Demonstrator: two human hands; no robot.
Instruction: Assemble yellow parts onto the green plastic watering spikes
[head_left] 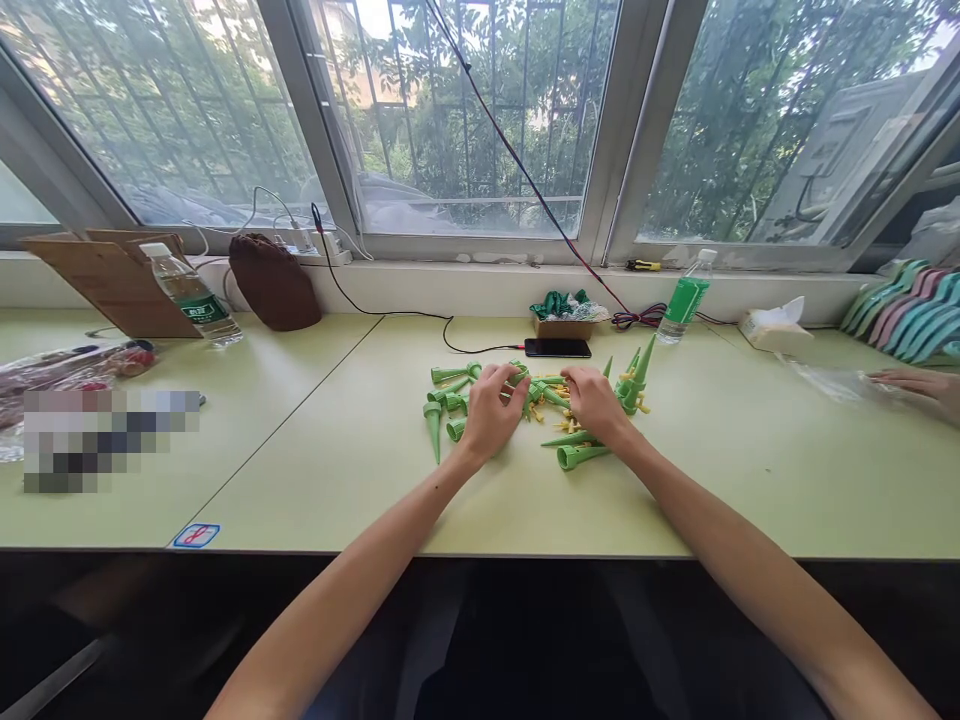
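My left hand (493, 412) is closed, its thumb and fingers round a green plastic watering spike (519, 372). Over the right side of the pile, my right hand (598, 402) has its fingers pinched together; whatever they hold is hidden. Several more green cone-shaped spikes lie to the left, one of them a pointed spike (433, 430) with a wide collar. By my right wrist rests a spike with an open round end (570, 458). Small yellow plastic pieces (534, 411) lie between the hands. Beyond my right hand, spikes (637, 375) stick upward.
A phone (558, 348) on a cable lies behind the pile, near a small box (566, 326). Water bottles (684, 298) stand at the back right and back left. A tissue pack (776, 328) and hangers (911, 312) are at right, near another person's hand (919, 383).
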